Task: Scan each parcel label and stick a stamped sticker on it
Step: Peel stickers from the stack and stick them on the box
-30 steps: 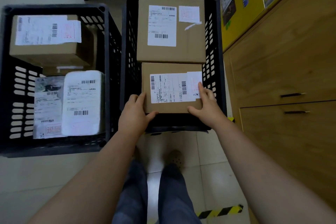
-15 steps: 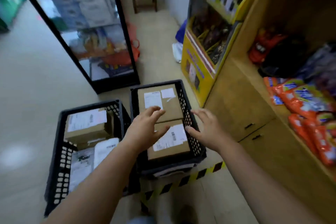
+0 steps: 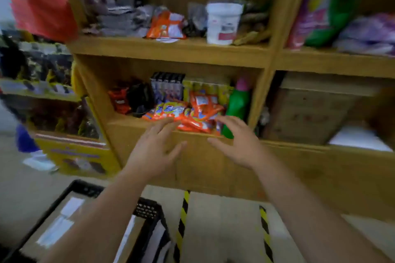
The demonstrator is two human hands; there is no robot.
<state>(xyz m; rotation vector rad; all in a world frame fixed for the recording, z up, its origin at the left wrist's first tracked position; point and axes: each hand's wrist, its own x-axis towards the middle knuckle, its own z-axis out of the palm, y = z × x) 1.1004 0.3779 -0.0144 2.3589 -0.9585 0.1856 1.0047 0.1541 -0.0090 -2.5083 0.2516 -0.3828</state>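
Observation:
My left hand point(image 3: 151, 149) and my right hand point(image 3: 237, 145) are raised in front of a wooden shelf unit point(image 3: 192, 51), both empty with fingers spread. At the bottom left a black crate point(image 3: 147, 209) holds a cardboard parcel point(image 3: 53, 226) with a white label; my left forearm hides part of it. The picture is blurred by motion. No scanner or sticker is visible.
The shelf holds orange snack packets point(image 3: 192, 115), a green bottle point(image 3: 237, 107), a white tub point(image 3: 223, 23) and a cardboard box point(image 3: 310, 113). A yellow display stand point(image 3: 72, 153) is at the left. Black-and-yellow tape point(image 3: 181, 224) marks the floor.
My hands have let go of the parcel in the crate and lifted away. The view has swung up from the crates to the shelves.

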